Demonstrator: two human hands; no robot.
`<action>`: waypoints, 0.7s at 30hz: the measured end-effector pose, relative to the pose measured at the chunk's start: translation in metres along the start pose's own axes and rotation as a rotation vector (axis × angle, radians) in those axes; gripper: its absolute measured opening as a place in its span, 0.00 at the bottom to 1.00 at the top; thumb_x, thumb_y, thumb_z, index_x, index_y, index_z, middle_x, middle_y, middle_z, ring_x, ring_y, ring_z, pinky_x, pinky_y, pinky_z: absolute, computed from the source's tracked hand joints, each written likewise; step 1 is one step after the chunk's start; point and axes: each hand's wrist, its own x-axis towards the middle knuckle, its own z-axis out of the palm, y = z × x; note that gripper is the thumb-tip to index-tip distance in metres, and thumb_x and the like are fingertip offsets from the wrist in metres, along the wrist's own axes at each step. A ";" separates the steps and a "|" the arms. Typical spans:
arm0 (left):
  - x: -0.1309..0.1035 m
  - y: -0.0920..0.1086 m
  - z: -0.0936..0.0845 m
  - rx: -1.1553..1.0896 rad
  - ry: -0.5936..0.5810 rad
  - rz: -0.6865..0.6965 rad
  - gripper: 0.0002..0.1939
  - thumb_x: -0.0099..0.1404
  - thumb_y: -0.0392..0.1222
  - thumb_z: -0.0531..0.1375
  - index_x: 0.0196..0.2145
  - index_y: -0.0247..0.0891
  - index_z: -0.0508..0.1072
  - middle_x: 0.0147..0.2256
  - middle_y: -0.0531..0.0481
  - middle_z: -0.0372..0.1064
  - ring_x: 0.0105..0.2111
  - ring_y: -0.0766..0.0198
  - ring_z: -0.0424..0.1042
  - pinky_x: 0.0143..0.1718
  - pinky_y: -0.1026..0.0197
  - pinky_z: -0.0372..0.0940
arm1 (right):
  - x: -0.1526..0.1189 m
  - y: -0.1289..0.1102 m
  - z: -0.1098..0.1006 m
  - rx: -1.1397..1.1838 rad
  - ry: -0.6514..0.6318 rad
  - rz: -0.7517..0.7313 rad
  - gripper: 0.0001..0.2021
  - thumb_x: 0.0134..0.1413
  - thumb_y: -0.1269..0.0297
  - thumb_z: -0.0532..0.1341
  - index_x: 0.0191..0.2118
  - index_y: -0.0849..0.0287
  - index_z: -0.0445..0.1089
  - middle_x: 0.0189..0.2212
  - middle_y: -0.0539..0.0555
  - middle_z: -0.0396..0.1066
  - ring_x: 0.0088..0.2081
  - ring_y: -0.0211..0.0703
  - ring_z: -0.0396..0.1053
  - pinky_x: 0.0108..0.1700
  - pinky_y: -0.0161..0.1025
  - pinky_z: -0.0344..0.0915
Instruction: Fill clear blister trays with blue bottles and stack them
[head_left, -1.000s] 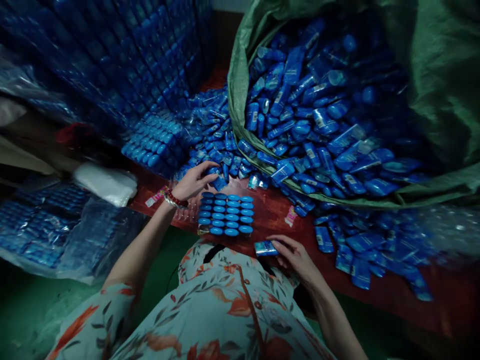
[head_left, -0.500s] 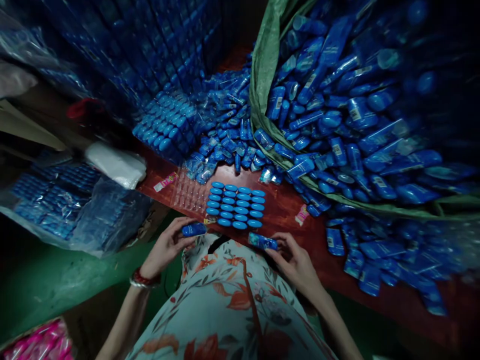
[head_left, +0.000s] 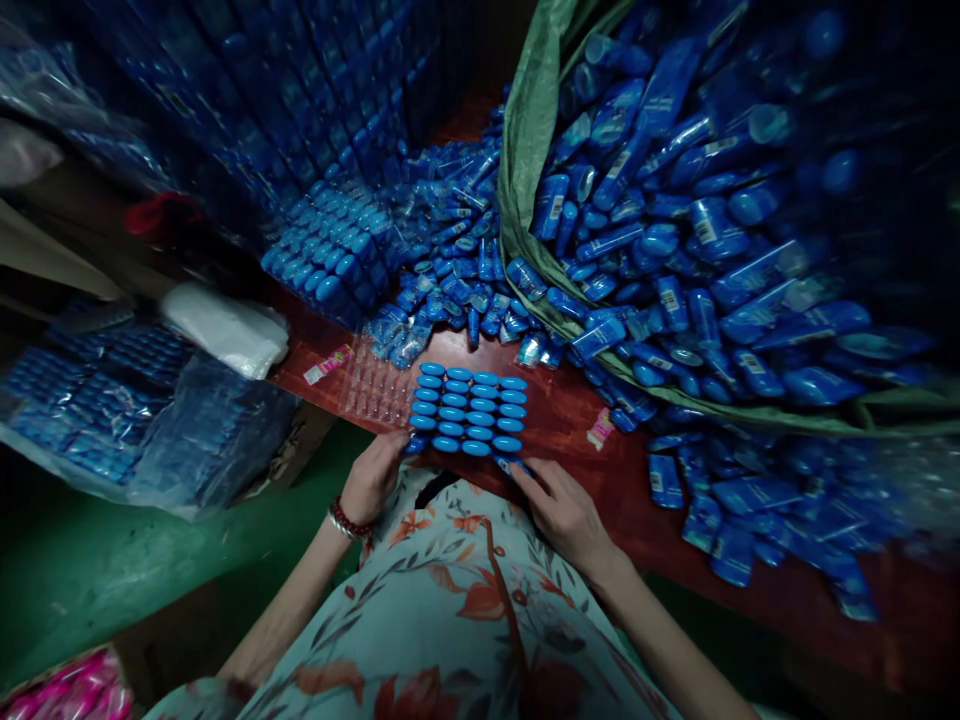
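Note:
A block of upright blue bottles (head_left: 466,407), their oval ends facing up in rows, stands on the dark red table (head_left: 570,420) right before me. At its near left corner my left hand (head_left: 377,476) is closed on a small blue bottle (head_left: 415,443), mostly covered by the fingers. My right hand (head_left: 561,505) pinches another blue bottle (head_left: 505,463) by the near right edge of the block; only part of it shows. Against the block's left side lies a clear plastic tray (head_left: 375,385) with moulded hollows.
A green woven sack (head_left: 520,190) spills loose blue bottles (head_left: 600,330) over the right and back. Packed bottles (head_left: 330,245) stand at the back left. White plastic bags (head_left: 225,325) and wrapped packs (head_left: 90,390) lie left. Small pink packets (head_left: 600,428) rest on the table.
Both hands have moved inward to the near edge of the block, each bringing its blue bottle against the near corners. The bottles are now more hidden by the fingers.

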 end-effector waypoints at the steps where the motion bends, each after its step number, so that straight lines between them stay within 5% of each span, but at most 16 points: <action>1: 0.002 -0.001 -0.002 0.019 -0.031 0.076 0.14 0.67 0.35 0.47 0.48 0.39 0.66 0.43 0.43 0.70 0.42 0.62 0.70 0.42 0.59 0.66 | 0.002 -0.001 -0.001 -0.027 -0.007 -0.017 0.17 0.60 0.74 0.49 0.51 0.62 0.66 0.40 0.61 0.68 0.39 0.44 0.65 0.41 0.41 0.67; 7: 0.029 0.014 -0.018 0.210 -0.193 0.299 0.13 0.69 0.34 0.44 0.42 0.36 0.67 0.31 0.47 0.66 0.31 0.65 0.64 0.32 0.64 0.62 | 0.028 -0.016 -0.012 -0.225 -0.145 -0.058 0.16 0.57 0.78 0.48 0.44 0.64 0.69 0.31 0.57 0.67 0.32 0.44 0.62 0.35 0.39 0.64; 12: 0.042 0.017 -0.019 0.317 -0.294 0.331 0.16 0.69 0.34 0.42 0.40 0.37 0.69 0.29 0.48 0.64 0.28 0.65 0.62 0.30 0.64 0.60 | 0.050 -0.026 -0.011 -0.261 -0.282 -0.054 0.12 0.54 0.79 0.51 0.38 0.63 0.69 0.29 0.56 0.66 0.31 0.45 0.62 0.33 0.40 0.62; 17: 0.030 -0.002 -0.011 0.297 -0.073 0.327 0.16 0.67 0.35 0.48 0.51 0.40 0.65 0.42 0.41 0.66 0.38 0.60 0.67 0.38 0.59 0.63 | 0.039 -0.016 -0.004 -0.209 -0.158 0.016 0.17 0.58 0.77 0.50 0.51 0.63 0.66 0.36 0.59 0.69 0.35 0.45 0.65 0.36 0.40 0.63; 21: 0.030 0.001 -0.002 0.219 0.115 0.149 0.29 0.64 0.45 0.54 0.61 0.45 0.51 0.53 0.38 0.59 0.50 0.52 0.63 0.48 0.51 0.61 | 0.023 -0.016 0.000 -0.163 0.074 0.197 0.24 0.60 0.67 0.53 0.61 0.58 0.54 0.48 0.62 0.67 0.43 0.47 0.67 0.44 0.41 0.64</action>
